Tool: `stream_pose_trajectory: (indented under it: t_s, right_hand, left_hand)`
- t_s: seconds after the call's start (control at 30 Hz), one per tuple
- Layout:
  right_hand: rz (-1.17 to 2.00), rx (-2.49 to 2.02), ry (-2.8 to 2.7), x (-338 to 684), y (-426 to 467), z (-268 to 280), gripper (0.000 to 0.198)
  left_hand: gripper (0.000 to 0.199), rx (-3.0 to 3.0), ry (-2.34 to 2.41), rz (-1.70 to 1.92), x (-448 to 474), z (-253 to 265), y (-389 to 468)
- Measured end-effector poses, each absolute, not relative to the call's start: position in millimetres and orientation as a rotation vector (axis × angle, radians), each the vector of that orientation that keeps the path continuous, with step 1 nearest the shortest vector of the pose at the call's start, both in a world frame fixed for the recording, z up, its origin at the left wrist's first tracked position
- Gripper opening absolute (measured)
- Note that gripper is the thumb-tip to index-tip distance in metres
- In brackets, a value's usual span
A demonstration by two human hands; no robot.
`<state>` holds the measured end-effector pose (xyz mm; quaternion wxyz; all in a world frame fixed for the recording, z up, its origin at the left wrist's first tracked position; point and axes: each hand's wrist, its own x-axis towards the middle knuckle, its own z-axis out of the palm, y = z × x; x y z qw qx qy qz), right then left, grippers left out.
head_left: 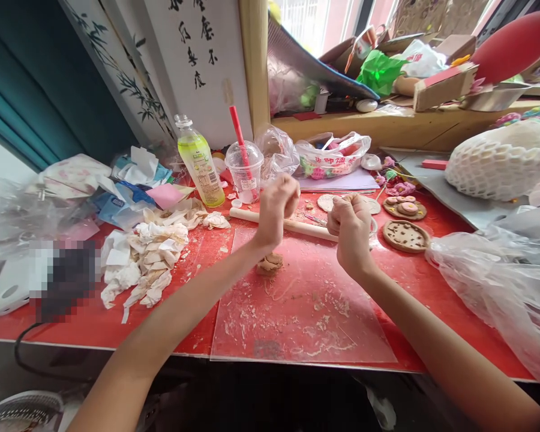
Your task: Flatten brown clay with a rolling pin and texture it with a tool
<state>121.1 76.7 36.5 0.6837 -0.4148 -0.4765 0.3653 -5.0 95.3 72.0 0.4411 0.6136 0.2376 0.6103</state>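
Note:
My left hand point(276, 207) is raised over the red table, its fingers curled into a fist. To its right my right hand point(351, 231) is also a fist, a short gap away. What either fist holds, if anything, is hidden. Below my left hand a small brown lump of clay point(270, 264) sits on a clear plastic sheet point(297, 318) strewn with clay scraps. Beyond both hands a pale wooden rolling pin point(303, 228) lies crosswise, partly covered by them. A round brown clay disc with a spotted pale face point(405, 235) is right of my right hand.
Crumpled stained tissues point(146, 258), a bottle of yellow-green drink point(201, 162) and a plastic cup with a red straw point(245, 171) stand left. A filled plastic bag point(333, 155) is at the back. Clear plastic wrapping point(499, 276) spreads over the right side.

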Motion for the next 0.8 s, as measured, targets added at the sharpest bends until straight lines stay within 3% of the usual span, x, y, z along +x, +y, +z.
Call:
stream_pose_trajectory:
  t_s: [0.13,0.27,0.43,0.67,0.8]
  right_hand:
    - [0.872,-0.942,-1.127,120,74,36,0.03]
    - [0.803,-1.004,-1.207,118,73,34,0.03]
    - [0.705,-1.062,-1.277,116,72,32,0.032]
    - [0.76,-1.037,-1.296,115,70,32,0.032]
    - [0.832,-1.052,-1.348,115,69,30,0.033]
  left_hand:
    - [0.036,1.513,0.506,1.576,-5,79,90]
    - [0.031,1.422,0.525,1.407,0,64,83]
    - [0.028,1.372,0.432,1.548,-6,83,88]
    - [0.034,1.394,0.568,1.538,-22,51,97]
    - [0.029,1.669,0.719,1.375,-52,68,104]
